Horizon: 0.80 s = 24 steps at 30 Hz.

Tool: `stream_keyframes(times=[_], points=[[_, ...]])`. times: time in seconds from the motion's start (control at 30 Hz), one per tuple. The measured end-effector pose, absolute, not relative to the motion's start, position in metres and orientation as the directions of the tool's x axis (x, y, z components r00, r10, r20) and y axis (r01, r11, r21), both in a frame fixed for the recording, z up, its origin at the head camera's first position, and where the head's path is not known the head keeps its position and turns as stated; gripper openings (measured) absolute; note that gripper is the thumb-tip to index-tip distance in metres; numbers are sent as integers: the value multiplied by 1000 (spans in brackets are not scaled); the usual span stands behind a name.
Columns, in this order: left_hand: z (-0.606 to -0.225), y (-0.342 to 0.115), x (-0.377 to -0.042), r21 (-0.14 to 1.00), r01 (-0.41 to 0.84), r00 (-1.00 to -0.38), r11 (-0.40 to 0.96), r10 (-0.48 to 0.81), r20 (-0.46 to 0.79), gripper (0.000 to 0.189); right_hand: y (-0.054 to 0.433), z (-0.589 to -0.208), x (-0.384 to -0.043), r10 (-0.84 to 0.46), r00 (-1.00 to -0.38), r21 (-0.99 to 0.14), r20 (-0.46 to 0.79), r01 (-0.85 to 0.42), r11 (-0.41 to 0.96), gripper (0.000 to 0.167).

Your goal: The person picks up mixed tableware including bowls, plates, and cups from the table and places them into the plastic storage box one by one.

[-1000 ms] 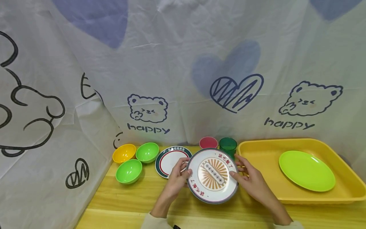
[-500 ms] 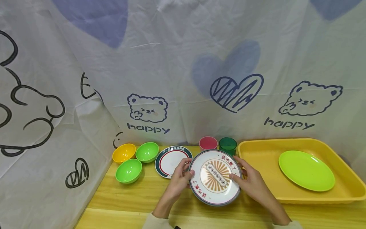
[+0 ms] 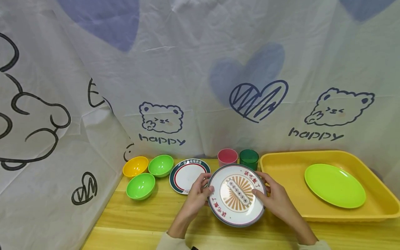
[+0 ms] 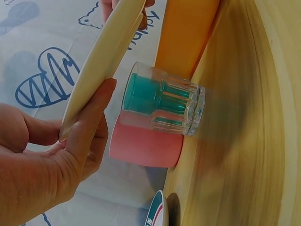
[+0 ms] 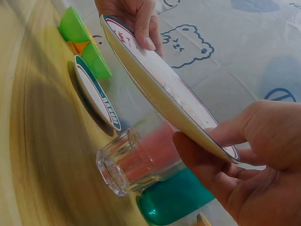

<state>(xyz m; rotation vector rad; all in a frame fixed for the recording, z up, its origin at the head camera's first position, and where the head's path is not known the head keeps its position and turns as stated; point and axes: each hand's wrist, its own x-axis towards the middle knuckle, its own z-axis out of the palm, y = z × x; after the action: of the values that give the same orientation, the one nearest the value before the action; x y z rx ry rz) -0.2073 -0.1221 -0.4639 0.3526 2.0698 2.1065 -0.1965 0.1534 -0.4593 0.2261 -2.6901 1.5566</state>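
A white plate (image 3: 237,211) with red lettering, an orange sunburst print and a dark rim is held above the table, tilted. My left hand (image 3: 196,194) pinches its left edge, thumb on top and fingers underneath. On the opposite edge my right hand (image 3: 279,198) grips it the same way. Both wrist views show the plate's pale underside (image 4: 106,56) raised off the wood. Below it a clear glass (image 5: 123,157) stands upright, hidden in the head view. Behind are a pink cup (image 3: 227,156) and a green cup (image 3: 249,159).
To the right sits a yellow tray (image 3: 281,211) with a lime-green oval plate (image 3: 335,186) in it. A second white plate with a green rim (image 3: 187,176) lies left of the hands. An orange bowl (image 3: 135,166) and two green bowls (image 3: 141,186) are farther left.
The held plate has shifted slightly right and toward me, with both hands still on it. More of the pink and green cups shows behind it. The other tableware has stayed put.
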Motion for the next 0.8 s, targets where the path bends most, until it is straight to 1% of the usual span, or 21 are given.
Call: stream_keyframes(times=[0.2, 0.37, 0.6, 0.67, 0.8], points=[[-463, -123, -208, 1000, 23, -956, -15, 293, 26, 41, 154, -459, -195, -121, -990, -893, 67, -114, 436, 57], [-463, -124, -209, 1000, 22, -953, 3, 302, 20, 40, 155, -458, -195, -125, -991, -898, 42, -92, 430, 51], [-465, -128, -211, 1000, -21, -945, 8, 327, -22, 40, 157, -453, -192, -165, -986, -951, 11, -62, 304, 48], [-465, -129, -212, 999, -35, -937, 15, 347, -38, 41, 158, -450, -191, -162, -987, -949, 15, -65, 309, 48], [-466, -131, -213, 999, -40, -921, 15, 388, -43, 44, 163, -443, -189, -148, -989, -930, 15, -68, 361, 49]])
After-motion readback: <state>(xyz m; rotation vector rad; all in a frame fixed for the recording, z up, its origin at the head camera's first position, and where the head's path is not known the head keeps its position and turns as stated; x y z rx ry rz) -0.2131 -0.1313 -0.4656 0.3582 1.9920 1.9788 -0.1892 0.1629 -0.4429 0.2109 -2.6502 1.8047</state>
